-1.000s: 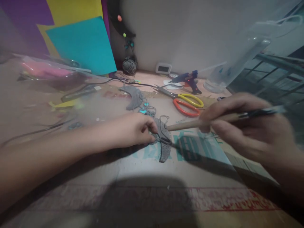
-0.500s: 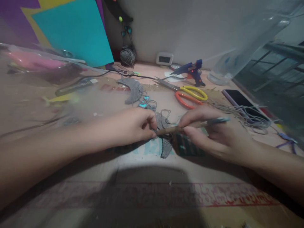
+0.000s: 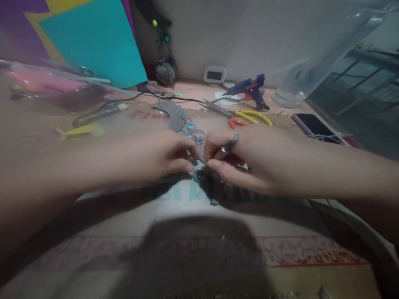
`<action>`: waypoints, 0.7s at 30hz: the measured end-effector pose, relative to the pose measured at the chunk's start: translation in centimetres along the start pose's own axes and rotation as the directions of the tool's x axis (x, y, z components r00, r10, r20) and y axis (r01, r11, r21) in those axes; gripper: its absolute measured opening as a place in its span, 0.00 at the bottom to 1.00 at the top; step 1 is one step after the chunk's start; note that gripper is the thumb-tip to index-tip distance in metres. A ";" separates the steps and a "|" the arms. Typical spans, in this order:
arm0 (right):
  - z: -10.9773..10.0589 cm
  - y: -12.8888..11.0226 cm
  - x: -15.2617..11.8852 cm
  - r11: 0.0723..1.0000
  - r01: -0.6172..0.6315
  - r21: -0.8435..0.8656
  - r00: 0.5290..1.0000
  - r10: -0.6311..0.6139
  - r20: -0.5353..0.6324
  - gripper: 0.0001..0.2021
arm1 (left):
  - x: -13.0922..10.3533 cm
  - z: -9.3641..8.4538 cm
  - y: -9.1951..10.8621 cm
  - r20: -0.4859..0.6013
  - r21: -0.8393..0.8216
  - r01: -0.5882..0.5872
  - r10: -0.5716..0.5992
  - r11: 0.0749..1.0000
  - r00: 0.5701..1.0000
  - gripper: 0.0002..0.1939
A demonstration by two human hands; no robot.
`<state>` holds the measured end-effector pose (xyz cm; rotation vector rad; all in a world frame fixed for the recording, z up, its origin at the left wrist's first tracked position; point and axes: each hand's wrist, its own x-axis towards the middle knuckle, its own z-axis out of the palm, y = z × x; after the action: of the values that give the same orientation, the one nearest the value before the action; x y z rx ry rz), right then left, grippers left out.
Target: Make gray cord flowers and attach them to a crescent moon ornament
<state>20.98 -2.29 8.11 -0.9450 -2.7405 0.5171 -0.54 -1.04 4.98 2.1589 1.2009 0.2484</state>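
Note:
My left hand (image 3: 173,153) is blurred, its thumb and forefinger bent close around a thin dark strand of yarn (image 3: 202,161) that spans the short gap between my hands. My right hand (image 3: 237,153) pinches the strand's other side and also grips a slim tool with a metal collar (image 3: 223,152) and a grey tip pointing up and right; its exact kind I cannot tell. Beneath my hands a grey crocheted piece (image 3: 214,202) is mostly hidden in shadow. Another grey crocheted crescent (image 3: 177,116) lies just beyond, beside turquoise heart beads (image 3: 190,127) and loose yarn.
Scissors with yellow and orange handles (image 3: 254,116) lie behind my right hand. A blue glue gun (image 3: 251,89) with a red light stands farther back, near a small white digital clock (image 3: 215,74). A phone (image 3: 314,126) is at right, a yarn ball (image 3: 165,72) by the wall.
My right hand has moved left, close to my left hand, and the tool has swung from lying nearly level to tilting up. My left hand has shifted slightly left and up.

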 end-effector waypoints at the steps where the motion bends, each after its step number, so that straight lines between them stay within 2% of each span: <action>1: 0.0 0.0 0.1 1.000 0.008 -0.018 1.000 -0.007 0.011 0.07 | -0.1 -0.6 0.3 -0.001 0.068 0.011 -0.010 0.998 1.000 0.07; 3: -0.1 0.1 0.0 0.998 0.012 -0.059 1.000 -0.011 0.027 0.09 | -0.1 -1.5 0.8 -0.041 0.170 0.056 -0.050 0.984 0.998 0.09; 5: -0.1 0.2 -0.1 0.996 0.010 -0.089 1.000 -0.008 0.030 0.10 | -0.1 -1.8 0.8 -0.112 0.187 0.088 -0.067 0.979 0.991 0.09; 13: -0.2 0.0 -0.3 0.996 -0.017 -0.092 0.999 0.022 0.050 0.10 | 0.1 -0.9 -1.1 -0.149 0.132 -0.139 0.158 0.981 0.976 0.05; 17: 0.0 0.4 -0.4 0.998 -0.021 -0.061 0.999 0.023 0.026 0.09 | -0.1 -0.6 -0.6 -0.207 0.124 -0.178 0.201 0.976 0.958 0.05; 21: 0.2 0.5 -0.6 0.999 -0.003 -0.047 1.000 0.003 0.000 0.08 | -0.3 0.1 0.2 -0.146 0.138 -0.196 0.215 0.971 0.966 0.06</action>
<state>21.66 -2.41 7.67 -0.9595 -2.7629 0.4553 -0.50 -1.39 5.12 2.4128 1.1022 0.4563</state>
